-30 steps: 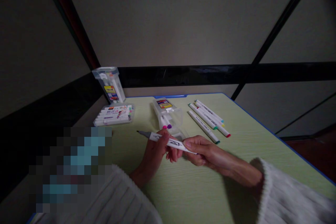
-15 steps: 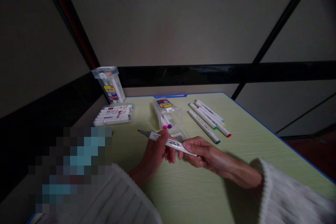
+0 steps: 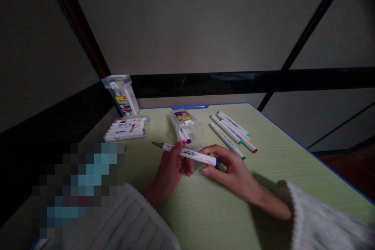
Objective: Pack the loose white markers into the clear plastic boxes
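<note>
Both hands hold one white marker (image 3: 187, 153) level above the pale green table (image 3: 222, 207). My left hand (image 3: 172, 166) is closed round the marker's left part, near its dark grey tip, which points left. My right hand (image 3: 227, 166) pinches the right end, where a blue cap end shows. Just behind the hands lies an open clear marker case (image 3: 187, 127) with pink and purple marker ends showing inside.
Several loose white markers (image 3: 233, 133) with coloured ends lie to the right of the case. A flat marker pack (image 3: 127, 128) and an upright clear marker box (image 3: 121, 93) stand at the back left. A blurred patch covers the lower left. The table's blue edge runs along the right.
The marker has risen a little and levelled out. My right hand has shifted its grip to the right end, so the blue end now shows.
</note>
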`<state>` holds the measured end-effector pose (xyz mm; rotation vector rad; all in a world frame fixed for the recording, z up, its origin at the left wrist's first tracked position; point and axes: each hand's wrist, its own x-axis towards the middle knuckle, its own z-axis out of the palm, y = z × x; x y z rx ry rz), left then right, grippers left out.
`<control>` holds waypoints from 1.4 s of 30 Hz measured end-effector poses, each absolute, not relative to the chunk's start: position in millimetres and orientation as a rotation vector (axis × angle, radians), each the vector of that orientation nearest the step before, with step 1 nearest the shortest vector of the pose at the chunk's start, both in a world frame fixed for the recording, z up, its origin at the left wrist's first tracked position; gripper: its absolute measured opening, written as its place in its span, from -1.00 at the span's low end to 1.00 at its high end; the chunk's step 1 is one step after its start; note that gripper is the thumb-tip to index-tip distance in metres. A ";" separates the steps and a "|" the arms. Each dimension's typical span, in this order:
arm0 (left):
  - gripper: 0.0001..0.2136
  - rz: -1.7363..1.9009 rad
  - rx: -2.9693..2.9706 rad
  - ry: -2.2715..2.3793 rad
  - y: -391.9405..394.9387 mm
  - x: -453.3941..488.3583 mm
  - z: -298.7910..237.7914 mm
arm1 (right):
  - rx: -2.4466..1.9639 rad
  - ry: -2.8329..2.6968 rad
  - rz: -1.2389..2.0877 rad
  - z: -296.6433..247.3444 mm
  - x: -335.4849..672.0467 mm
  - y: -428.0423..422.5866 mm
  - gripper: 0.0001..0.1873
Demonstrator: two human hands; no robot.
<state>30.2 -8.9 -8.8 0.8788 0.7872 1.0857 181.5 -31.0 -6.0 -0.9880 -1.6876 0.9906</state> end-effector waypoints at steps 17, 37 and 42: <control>-0.62 0.925 0.946 0.486 -12.7 29.5 -10.2 | -0.787 -1.670 0.532 -13.0 183.7 -40.7 -0.80; -0.66 0.700 1.166 0.503 -17.3 30.9 -14.6 | -0.579 -1.759 0.146 -14.8 191.7 -41.6 -0.73; -0.73 0.766 1.276 0.600 -18.5 29.8 -14.6 | -0.644 -1.711 0.110 -13.6 189.6 -40.1 -0.75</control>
